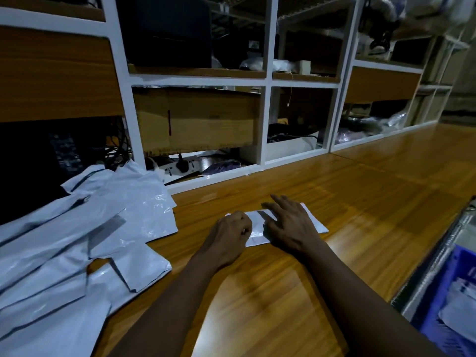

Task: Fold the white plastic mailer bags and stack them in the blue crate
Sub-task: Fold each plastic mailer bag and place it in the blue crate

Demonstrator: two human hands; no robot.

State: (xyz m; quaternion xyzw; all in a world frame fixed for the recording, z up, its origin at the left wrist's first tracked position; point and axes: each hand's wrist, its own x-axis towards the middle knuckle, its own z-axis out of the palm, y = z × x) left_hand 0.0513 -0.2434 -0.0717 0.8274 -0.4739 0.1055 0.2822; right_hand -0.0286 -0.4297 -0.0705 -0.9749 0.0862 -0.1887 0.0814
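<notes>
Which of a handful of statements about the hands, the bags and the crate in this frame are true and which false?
1. The right hand lies flat, fingers spread, on the folded bag. True.
2. The pile of unfolded bags lies to the person's right. False: it lies to their left.
3. The blue crate stands on the table between the hands. False: it sits past the table's right edge.
4. The blue crate already holds white bags. True.
5. The left hand is off the folded bag. False: its curled fingers are on the bag's left end.
</notes>
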